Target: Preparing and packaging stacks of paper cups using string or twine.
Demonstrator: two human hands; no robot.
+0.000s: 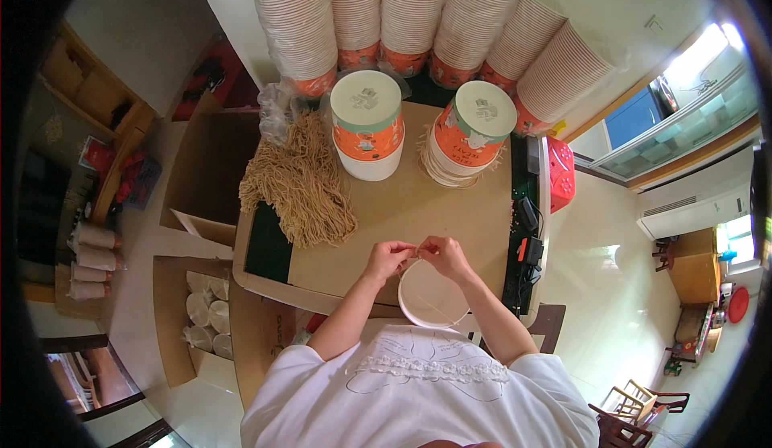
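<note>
Round white paper bowl (433, 295), smooth inside, at the near edge of the flat brown cardboard sheet (418, 207) covering the table, just under both hands. One thin pale cord (417, 248), stretched short between the hands above the bowl's far rim; a second thin strand lying slantwise inside the bowl. Left hand (388, 258) bent at the wrist, fingertips pinched shut on the cord's left end. Right hand (445, 255) mirrored opposite, thumb and forefinger pinched on the right end, knuckles almost touching the left. Both forearms bare, angled inward from white sleeves.

Heap of tan cords (301, 180), rough and fibrous, lying on the cardboard's left side, well apart from the hands. Two upright stacks of lidded paper tubs (367, 124), orange-banded with white tops, at the far edge. Six long ribbed stacks of nested bowls (418, 14) leaning behind them against the wall. Open carton (205, 319) on the floor at left, holding pale wrapped rolls; count unclear. One red plastic stool (560, 173) at right
</note>
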